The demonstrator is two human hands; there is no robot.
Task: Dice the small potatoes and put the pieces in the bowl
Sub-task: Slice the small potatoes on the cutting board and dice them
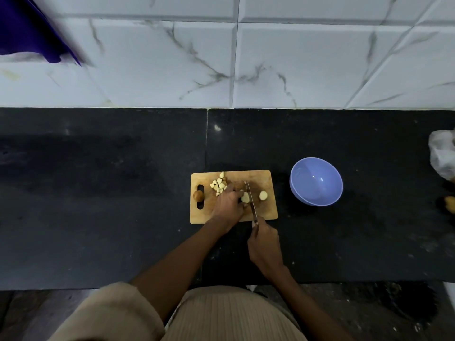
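A wooden cutting board (267,210) lies on the black counter. My left hand (227,205) holds a pale potato piece (245,198) down on the board with curled fingers. My right hand (264,244) grips the handle of a knife (251,198), whose blade runs along the right side of that piece. Another cut potato half (263,195) lies to the right of the blade. Several diced pieces (218,185) sit in a heap at the board's upper left. A whole brown potato (198,195) rests by the board's handle slot. The blue bowl (316,184) stands to the right of the board with nothing in it.
A crumpled plastic bag (443,153) lies at the counter's right edge, with a yellowish item (449,204) below it. A purple cloth (27,28) hangs at the upper left against the white tiled wall. The counter's front edge runs just below my forearms.
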